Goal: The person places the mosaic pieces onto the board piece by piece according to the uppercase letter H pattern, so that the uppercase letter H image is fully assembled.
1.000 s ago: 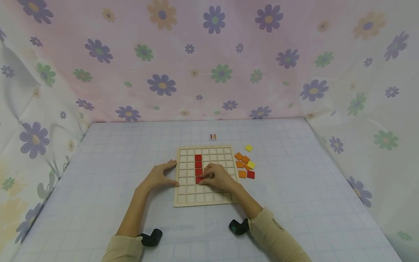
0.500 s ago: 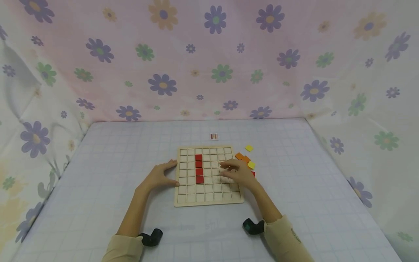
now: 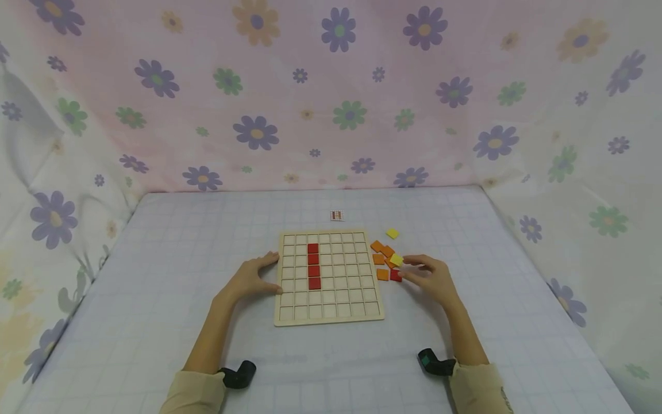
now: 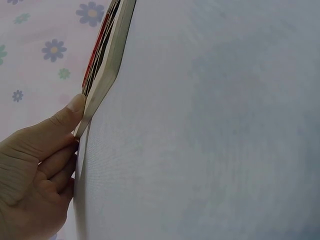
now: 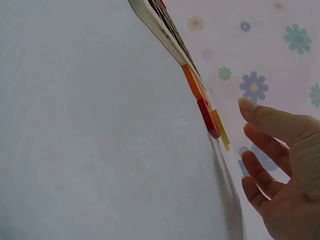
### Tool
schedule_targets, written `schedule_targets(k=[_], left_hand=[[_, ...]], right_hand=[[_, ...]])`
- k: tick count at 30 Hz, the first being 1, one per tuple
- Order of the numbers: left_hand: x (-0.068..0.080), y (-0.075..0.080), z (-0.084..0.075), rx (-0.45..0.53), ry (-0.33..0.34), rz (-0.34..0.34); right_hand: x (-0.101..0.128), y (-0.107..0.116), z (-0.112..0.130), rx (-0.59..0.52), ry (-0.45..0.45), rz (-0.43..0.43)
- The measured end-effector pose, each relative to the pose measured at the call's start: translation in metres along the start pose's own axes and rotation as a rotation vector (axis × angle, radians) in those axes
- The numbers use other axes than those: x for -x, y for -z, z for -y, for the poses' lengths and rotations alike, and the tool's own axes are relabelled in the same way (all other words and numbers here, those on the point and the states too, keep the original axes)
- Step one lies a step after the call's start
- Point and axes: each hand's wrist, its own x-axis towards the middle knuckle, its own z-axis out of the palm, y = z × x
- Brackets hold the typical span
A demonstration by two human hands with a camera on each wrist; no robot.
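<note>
The left hand rests against the left edge of the wooden grid board, thumb and fingers touching its rim, gripping nothing. Four red tiles fill a column in the board. The right hand hovers beside the loose tiles right of the board, fingers apart and relaxed, fingertips close to a red tile lying on the table; no contact shows in the wrist view.
</note>
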Motion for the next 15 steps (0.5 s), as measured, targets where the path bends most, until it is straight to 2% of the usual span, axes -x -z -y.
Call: schedule_targets(k=[3, 6, 10, 15], left_hand=[[0.0, 0.0, 0.0, -0.001, -0.007, 0.002], [-0.001, 0.001, -0.001, 0.0, -0.002, 0.001], [-0.001, 0.001, -0.001, -0.01, 0.0, -0.002], [0.0, 0.001, 0.0, -0.01, 0.007, 0.001]], right_hand=[[0.002, 0.002, -0.01, -0.008, -0.029, -0.002], [0.001, 0.002, -0.025, -0.009, -0.062, 0.031], [-0.001, 0.001, -0.044, 0.064, -0.106, 0.098], [-0.002, -0.002, -0.049, 0.098, -0.077, 0.129]])
